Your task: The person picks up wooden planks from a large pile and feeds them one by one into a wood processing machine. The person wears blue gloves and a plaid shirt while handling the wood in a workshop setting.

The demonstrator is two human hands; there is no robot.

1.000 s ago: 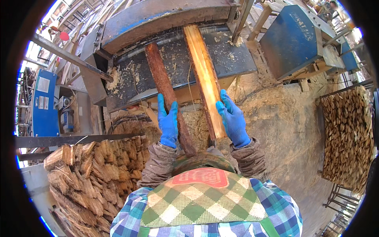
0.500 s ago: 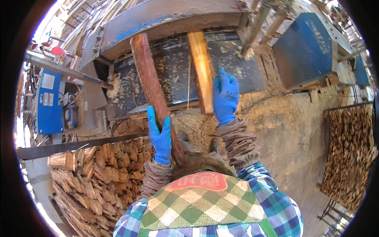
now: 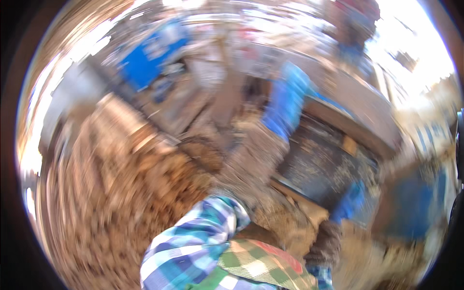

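Observation:
The picture is strongly smeared by motion. My left hand [image 3: 288, 96], in a blue glove, stretches far forward over the near edge of the long grey machine housing [image 3: 355, 106]; its fingers are blurred, and whether they hold anything does not show. My right hand [image 3: 350, 202], also blue-gloved, is at the near right of the dark machine bed [image 3: 314, 162]. Blur hides its fingers too. A short end of light wood [image 3: 349, 145] shows at the housing's lower edge, above the bed. Wood chips lie scattered on the bed.
A large stack of rough wood pieces [image 3: 159, 188] fills the left side. A blue control box [image 3: 153, 53] stands at the far left, and a blue machine cover [image 3: 408, 203] at the right. Another person [image 3: 355, 29] is beyond the housing.
The view has swung left. My left hand has let go of the bark-edged board and reached forward. That board no longer shows, and only a short end of light wood remains visible.

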